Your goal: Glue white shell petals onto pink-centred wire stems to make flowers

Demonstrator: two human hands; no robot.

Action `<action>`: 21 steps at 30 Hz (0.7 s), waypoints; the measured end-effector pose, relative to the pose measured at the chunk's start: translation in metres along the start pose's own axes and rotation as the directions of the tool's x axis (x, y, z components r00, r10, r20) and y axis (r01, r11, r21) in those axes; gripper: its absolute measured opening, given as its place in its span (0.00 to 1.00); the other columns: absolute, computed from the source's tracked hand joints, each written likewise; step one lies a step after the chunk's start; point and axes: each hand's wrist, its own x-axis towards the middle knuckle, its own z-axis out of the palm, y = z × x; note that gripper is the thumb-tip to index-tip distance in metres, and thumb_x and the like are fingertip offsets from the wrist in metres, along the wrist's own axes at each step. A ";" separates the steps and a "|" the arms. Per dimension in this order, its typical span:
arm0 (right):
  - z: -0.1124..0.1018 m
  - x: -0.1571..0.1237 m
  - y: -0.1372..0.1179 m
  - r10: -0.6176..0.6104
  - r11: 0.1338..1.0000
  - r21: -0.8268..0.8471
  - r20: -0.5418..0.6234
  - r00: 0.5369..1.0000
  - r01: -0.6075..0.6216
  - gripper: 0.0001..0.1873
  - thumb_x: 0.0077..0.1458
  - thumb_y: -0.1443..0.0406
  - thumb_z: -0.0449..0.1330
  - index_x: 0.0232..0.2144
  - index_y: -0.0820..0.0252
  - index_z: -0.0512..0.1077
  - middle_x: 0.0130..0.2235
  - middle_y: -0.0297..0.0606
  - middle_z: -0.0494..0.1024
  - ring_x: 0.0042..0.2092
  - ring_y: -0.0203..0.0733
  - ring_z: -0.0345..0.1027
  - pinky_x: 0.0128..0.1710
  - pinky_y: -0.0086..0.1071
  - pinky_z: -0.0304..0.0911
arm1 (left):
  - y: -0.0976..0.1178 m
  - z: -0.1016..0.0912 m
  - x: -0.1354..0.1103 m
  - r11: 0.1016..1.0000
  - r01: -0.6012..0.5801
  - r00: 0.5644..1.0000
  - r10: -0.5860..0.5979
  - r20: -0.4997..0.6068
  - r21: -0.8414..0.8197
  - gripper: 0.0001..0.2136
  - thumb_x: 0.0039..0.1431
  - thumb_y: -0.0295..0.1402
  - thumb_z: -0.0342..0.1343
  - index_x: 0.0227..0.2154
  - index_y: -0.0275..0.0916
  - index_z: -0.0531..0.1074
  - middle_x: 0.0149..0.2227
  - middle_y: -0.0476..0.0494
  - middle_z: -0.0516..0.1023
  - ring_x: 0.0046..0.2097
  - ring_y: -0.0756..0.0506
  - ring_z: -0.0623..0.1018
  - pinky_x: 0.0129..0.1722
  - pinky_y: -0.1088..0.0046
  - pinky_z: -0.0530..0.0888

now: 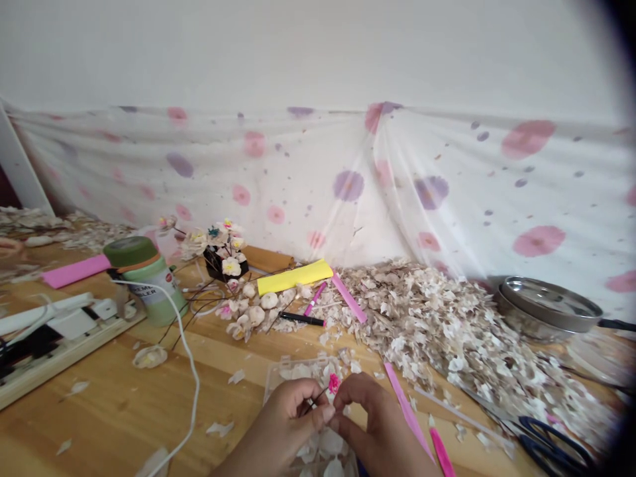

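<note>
Stem [319, 398] sits pinched in the left hand [297, 412], pink tuft [334, 383] at its tip over the plastic tray [269, 383], right hand [368, 409] pinching beside it, can't tell what, so a clumsy squeeze could crush the tuft.

Left hand [303, 407]: bare, and we see slender fingers [302, 389] with a rounded thumb tip [326, 413]
Right hand [365, 407]: bare too, smooth across the back, softly rounded at the knuckles
Left forearm [253, 450]: uncovered behind the left hand, as far as our view reaches
Right forearm [405, 450]: likewise uncovered behind the right hand
Fingernails: too small and blurred for us to make out
</note>
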 end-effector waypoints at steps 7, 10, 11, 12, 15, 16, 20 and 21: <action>0.002 0.002 0.009 0.106 0.984 0.133 0.097 0.990 -0.118 0.04 0.48 0.65 0.58 0.25 0.60 0.69 0.29 0.38 0.73 0.36 0.46 0.67 0.38 0.36 0.59 | 0.000 -0.003 0.000 0.999 -0.024 1.000 0.024 0.001 -0.043 0.21 0.52 0.53 0.55 0.23 0.38 0.66 0.23 0.53 0.61 0.27 0.49 0.61 0.28 0.72 0.58; 0.004 0.003 0.011 0.094 0.960 0.254 0.092 0.991 -0.115 0.06 0.45 0.63 0.60 0.26 0.60 0.69 0.29 0.37 0.71 0.36 0.46 0.65 0.39 0.36 0.58 | 0.000 -0.002 -0.001 0.996 -0.010 1.000 0.008 -0.021 -0.089 0.20 0.53 0.53 0.55 0.24 0.38 0.66 0.22 0.54 0.59 0.25 0.50 0.59 0.25 0.74 0.56; 0.005 0.004 0.012 0.093 0.947 0.300 0.086 0.992 -0.115 0.06 0.44 0.63 0.61 0.25 0.60 0.69 0.29 0.37 0.71 0.36 0.45 0.65 0.39 0.36 0.58 | 0.000 -0.002 -0.001 0.993 0.002 1.000 -0.005 -0.023 -0.116 0.20 0.53 0.53 0.55 0.24 0.38 0.66 0.21 0.55 0.59 0.24 0.51 0.57 0.23 0.74 0.55; 0.005 0.004 0.012 0.097 0.931 0.344 0.081 0.992 -0.119 0.07 0.42 0.64 0.62 0.25 0.60 0.69 0.29 0.36 0.71 0.36 0.45 0.64 0.39 0.36 0.58 | 0.000 -0.001 -0.001 0.989 0.017 0.999 -0.021 -0.026 -0.147 0.21 0.52 0.54 0.56 0.24 0.39 0.66 0.21 0.56 0.58 0.23 0.52 0.56 0.22 0.75 0.53; 0.006 0.005 0.012 0.114 0.894 0.430 0.062 0.992 -0.130 0.07 0.41 0.64 0.63 0.24 0.60 0.68 0.28 0.35 0.70 0.34 0.43 0.63 0.37 0.35 0.57 | 0.001 0.002 -0.003 0.965 0.079 0.995 -0.090 -0.034 -0.248 0.22 0.48 0.56 0.58 0.24 0.39 0.65 0.17 0.59 0.54 0.20 0.54 0.51 0.19 0.76 0.49; 0.006 0.005 0.012 0.112 0.889 0.441 0.056 0.992 -0.125 0.08 0.42 0.63 0.63 0.24 0.60 0.69 0.28 0.35 0.70 0.34 0.43 0.63 0.37 0.34 0.57 | 0.001 0.003 -0.003 0.956 0.093 0.993 -0.110 -0.044 -0.277 0.22 0.48 0.56 0.59 0.25 0.39 0.66 0.17 0.60 0.54 0.19 0.54 0.50 0.19 0.76 0.48; 0.005 0.006 0.011 0.080 0.867 0.491 0.035 0.996 -0.087 0.11 0.46 0.59 0.64 0.25 0.60 0.69 0.28 0.36 0.71 0.34 0.43 0.63 0.37 0.35 0.57 | 0.001 0.007 -0.004 0.934 0.115 0.987 -0.145 -0.065 -0.337 0.22 0.48 0.54 0.60 0.25 0.38 0.67 0.18 0.59 0.58 0.18 0.56 0.51 0.18 0.76 0.47; 0.005 0.006 0.011 0.074 0.857 0.509 0.041 0.996 -0.085 0.11 0.46 0.59 0.65 0.25 0.60 0.69 0.29 0.37 0.72 0.34 0.43 0.64 0.38 0.35 0.58 | 0.002 0.008 -0.004 0.931 0.116 0.987 -0.146 -0.061 -0.347 0.22 0.48 0.54 0.61 0.25 0.38 0.67 0.18 0.58 0.59 0.19 0.56 0.52 0.18 0.77 0.47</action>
